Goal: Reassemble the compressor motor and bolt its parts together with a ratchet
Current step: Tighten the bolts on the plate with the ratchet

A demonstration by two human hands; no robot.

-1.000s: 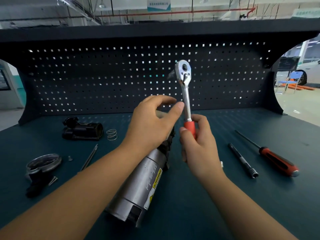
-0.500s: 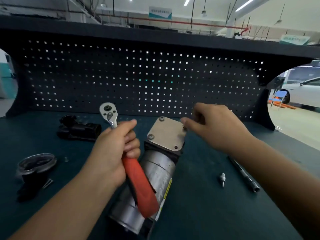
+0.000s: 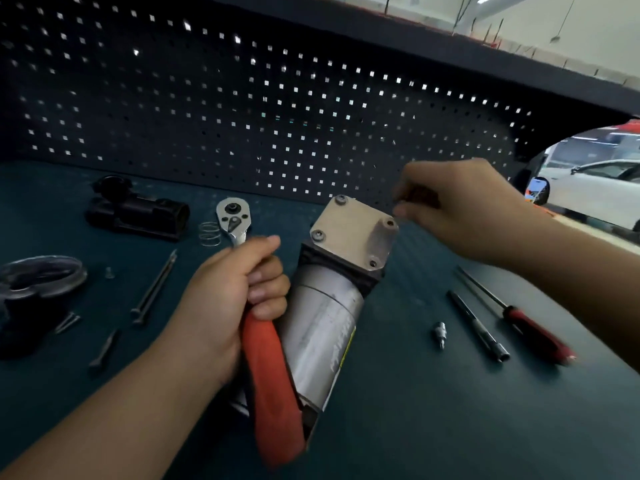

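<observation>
end plate (image 3: 353, 233) seated on motor (image 3: 325, 327), four screws (image 3: 318, 234) in; left hand (image 3: 235, 306) grips ratchet (image 3: 273, 393), right hand (image 3: 464, 209) curls by plate, hold unclear; bolts (image 3: 156, 289) and housing (image 3: 138, 213) lie unfitted on bench (image 3: 415, 410).

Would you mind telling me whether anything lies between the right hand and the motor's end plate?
Nothing visible does. The right hand is just beside the plate, at its far right corner; the ratchet is in the left hand, across the motor.

Workshop: pegboard (image 3: 242, 109), tool-strewn workbench (image 3: 415, 427)
</observation>
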